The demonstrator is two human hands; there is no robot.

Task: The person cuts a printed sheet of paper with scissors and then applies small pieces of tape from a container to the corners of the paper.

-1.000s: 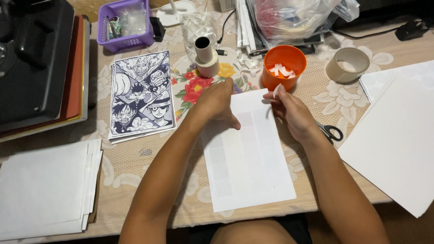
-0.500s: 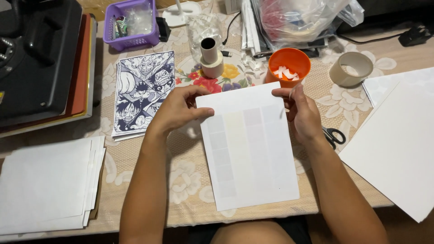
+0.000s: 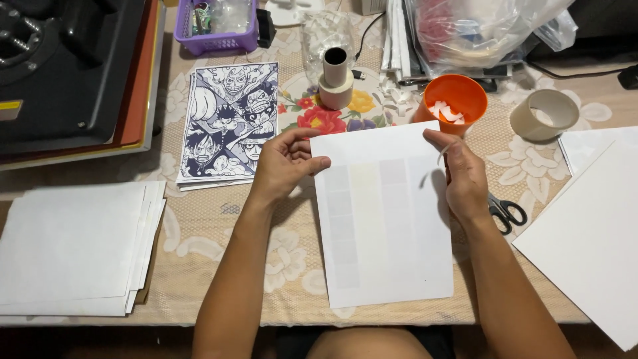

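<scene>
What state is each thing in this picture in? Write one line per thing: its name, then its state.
left hand: pinching the sheet's left edge.
right hand: gripping the sheet's right edge.
white sheet: held by both hands, faint pale squares showing.
orange cup: upright, white scraps inside.
tape roll: lying flat.
scissors: closed, flat on table.
paper stack: flat, untouched.

1. A clear plastic bag (image 3: 485, 30) lies at the far right of the table, behind the orange cup; it is crumpled, with reddish and cream contents showing through.
2. A smaller clear bag (image 3: 325, 33) of white bits stands behind the tape rolls at the middle of the far edge.
3. A small yellow label (image 3: 10, 110) sits on the black machine at far left.
</scene>
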